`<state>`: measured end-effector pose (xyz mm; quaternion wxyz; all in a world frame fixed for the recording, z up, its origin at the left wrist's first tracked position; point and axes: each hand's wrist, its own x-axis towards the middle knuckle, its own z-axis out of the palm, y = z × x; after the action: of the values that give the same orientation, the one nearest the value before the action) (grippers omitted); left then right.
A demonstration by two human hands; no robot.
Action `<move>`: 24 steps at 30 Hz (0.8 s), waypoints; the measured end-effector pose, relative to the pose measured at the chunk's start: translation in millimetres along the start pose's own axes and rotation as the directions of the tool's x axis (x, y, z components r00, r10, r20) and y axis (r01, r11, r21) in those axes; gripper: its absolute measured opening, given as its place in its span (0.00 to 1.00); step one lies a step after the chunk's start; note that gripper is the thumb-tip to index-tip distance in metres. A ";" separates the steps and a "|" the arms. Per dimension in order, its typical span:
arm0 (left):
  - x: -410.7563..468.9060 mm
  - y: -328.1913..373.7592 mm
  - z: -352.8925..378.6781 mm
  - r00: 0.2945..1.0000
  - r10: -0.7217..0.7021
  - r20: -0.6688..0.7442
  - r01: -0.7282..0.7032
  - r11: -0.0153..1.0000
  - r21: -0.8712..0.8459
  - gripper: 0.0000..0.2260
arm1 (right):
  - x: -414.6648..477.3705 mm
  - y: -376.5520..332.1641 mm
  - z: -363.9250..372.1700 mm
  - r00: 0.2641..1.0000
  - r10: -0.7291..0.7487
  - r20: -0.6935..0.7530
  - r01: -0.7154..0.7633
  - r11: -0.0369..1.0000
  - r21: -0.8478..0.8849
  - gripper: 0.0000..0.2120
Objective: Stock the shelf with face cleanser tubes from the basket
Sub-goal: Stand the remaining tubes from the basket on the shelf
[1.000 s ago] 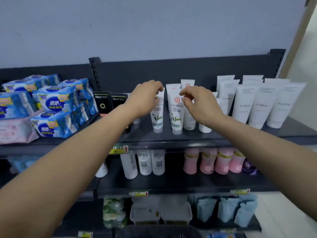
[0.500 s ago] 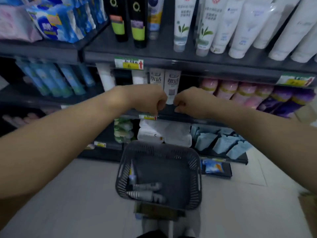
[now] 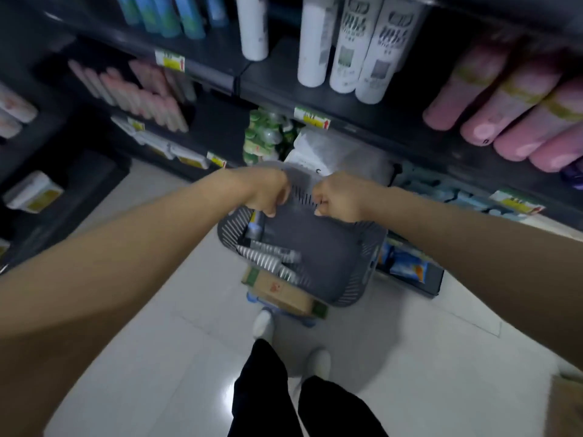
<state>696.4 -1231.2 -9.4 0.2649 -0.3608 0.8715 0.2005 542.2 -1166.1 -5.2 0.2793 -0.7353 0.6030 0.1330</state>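
I look down at a dark grey slotted basket (image 3: 362,279) that sits on a cardboard box (image 3: 277,293) on the floor. Several silver-white cleanser tubes (image 3: 268,253) lie along the basket's left side. My left hand (image 3: 265,192) and my right hand (image 3: 339,197) hover close together over the basket's far rim. Both have curled fingers and nothing visible in them. The top shelf with the stocked tubes is out of view.
Dark shelves run across the top, with white bottles (image 3: 347,42) and pink bottles (image 3: 504,108) on them. Green and white packs (image 3: 262,137) fill the lowest shelf behind the basket. My legs and white shoes (image 3: 263,323) stand on the pale tiled floor.
Both hands came off the tubes on the top shelf and dropped to the basket. My view swung down from the shelf to the floor.
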 end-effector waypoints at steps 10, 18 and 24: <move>42.8 -65.1 92.4 0.980 -0.190 -0.056 0.181 0.974 -0.138 0.09 | 78.8 24.2 88.3 0.997 0.073 0.008 -0.073 0.988 0.137 0.10; 104.3 -87.9 158.8 0.982 -0.128 0.140 0.139 0.988 -0.073 0.13 | 150.2 36.2 169.9 0.990 0.082 0.114 -0.099 0.983 0.155 0.12; 144.1 -101.3 196.1 0.942 -0.110 0.318 0.079 0.991 0.110 0.14 | 179.5 44.1 221.5 0.983 0.122 0.134 -0.148 0.966 0.210 0.16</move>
<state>746.6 -1267.3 -265.6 0.4303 -0.3514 0.8066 0.2021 573.7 -1190.6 -290.9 0.3846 -0.6478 0.6448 0.1287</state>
